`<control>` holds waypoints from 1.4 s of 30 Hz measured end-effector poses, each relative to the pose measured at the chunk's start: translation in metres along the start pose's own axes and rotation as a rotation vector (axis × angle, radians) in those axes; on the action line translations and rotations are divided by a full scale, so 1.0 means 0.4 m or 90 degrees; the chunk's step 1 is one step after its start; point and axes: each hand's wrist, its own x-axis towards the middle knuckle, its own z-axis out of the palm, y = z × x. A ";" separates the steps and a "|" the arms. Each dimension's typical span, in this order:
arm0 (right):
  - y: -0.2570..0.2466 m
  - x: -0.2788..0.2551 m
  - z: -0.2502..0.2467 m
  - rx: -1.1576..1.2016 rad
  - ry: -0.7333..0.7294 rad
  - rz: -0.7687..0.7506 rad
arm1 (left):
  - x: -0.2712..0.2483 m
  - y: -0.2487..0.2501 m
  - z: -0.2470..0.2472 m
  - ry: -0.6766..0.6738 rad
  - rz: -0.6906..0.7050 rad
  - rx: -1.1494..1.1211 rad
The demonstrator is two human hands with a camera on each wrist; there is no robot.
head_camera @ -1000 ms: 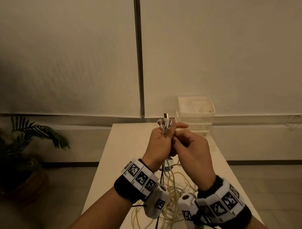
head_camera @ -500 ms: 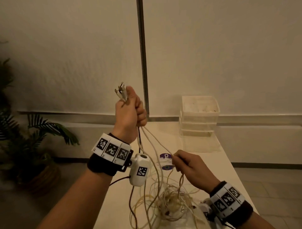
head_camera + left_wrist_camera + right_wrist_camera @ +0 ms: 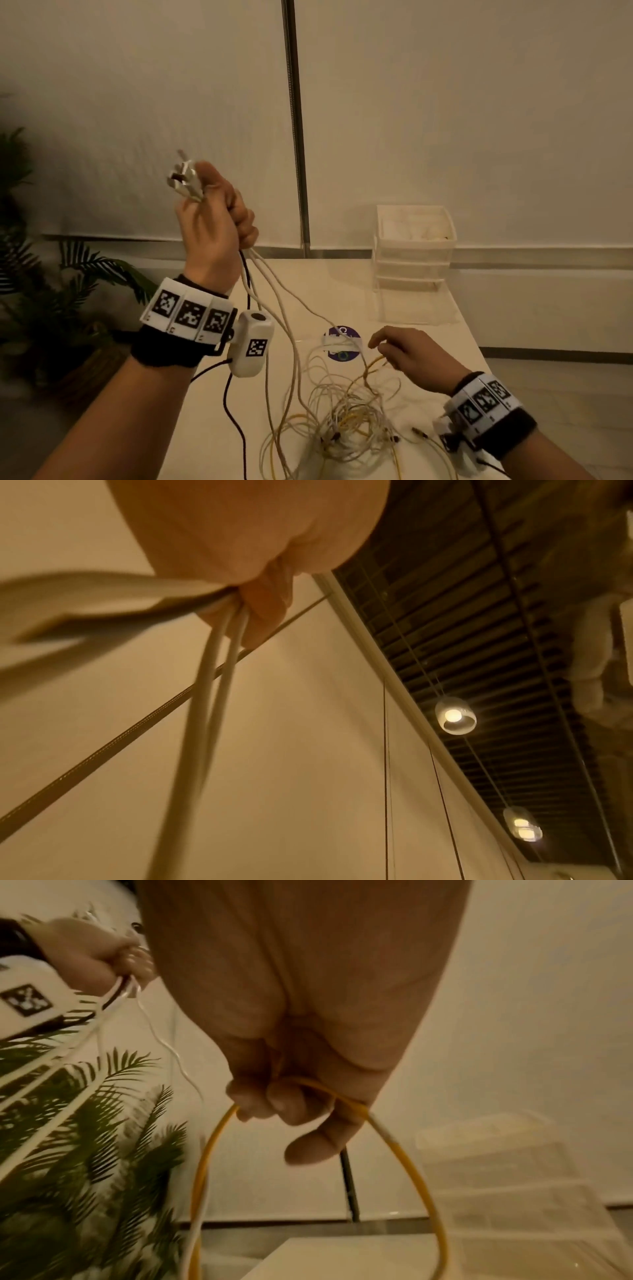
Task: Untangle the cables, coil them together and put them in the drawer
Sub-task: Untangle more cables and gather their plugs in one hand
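Since half a second ago the left hand has been raised a little higher and further left, and more cable has been drawn up off the table; the right hand has been kept low, at much the same spot.

At the far left a potted green palm with thin feathery fronds is seen on the floor. Next to it, the left hand is clenched round a bundle of smooth white cables and one thin black cable, with the metal-tipped white plugs fanned out above the fist. In the left wrist view the rounded white cords are seen emerging from under the curled fingers.

From that fist the strands are stretched down and rightwards to a loose tangle of white and yellow cables lying on the matte cream rectangular table. A round purple sticker is partly covered by a white plug.

Further right, a thin yellow cable is pinched by the right hand just above the table — in the right wrist view the glossy yellow loop is seen passing under the curled fingertips. At the table's far right end a translucent plastic drawer unit with stacked boxy trays is stood, well apart from the cables.
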 end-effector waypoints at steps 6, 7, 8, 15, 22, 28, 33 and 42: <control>0.127 -0.031 -0.067 -0.042 0.091 0.021 | 0.019 -0.006 0.008 -0.017 0.031 0.056; 0.157 -0.038 -0.066 -0.136 0.039 0.043 | 0.031 0.000 0.003 0.004 0.025 0.027; 0.185 -0.042 -0.056 -0.234 -0.012 0.060 | 0.044 0.005 -0.003 0.026 0.029 0.013; 0.290 -0.034 0.036 -0.162 0.089 0.158 | 0.077 0.029 0.023 0.060 0.164 -0.010; 0.407 -0.077 0.159 -0.235 -0.045 0.386 | 0.097 0.062 0.021 0.114 0.262 0.004; 0.469 -0.127 0.169 -0.081 0.003 0.531 | 0.143 0.079 0.004 0.091 0.225 0.031; 0.402 -0.074 0.150 -0.043 0.096 0.469 | 0.111 0.055 0.042 0.068 0.217 0.003; -0.113 0.171 0.108 0.223 0.053 -0.042 | 0.039 0.020 0.121 -0.095 0.161 -0.028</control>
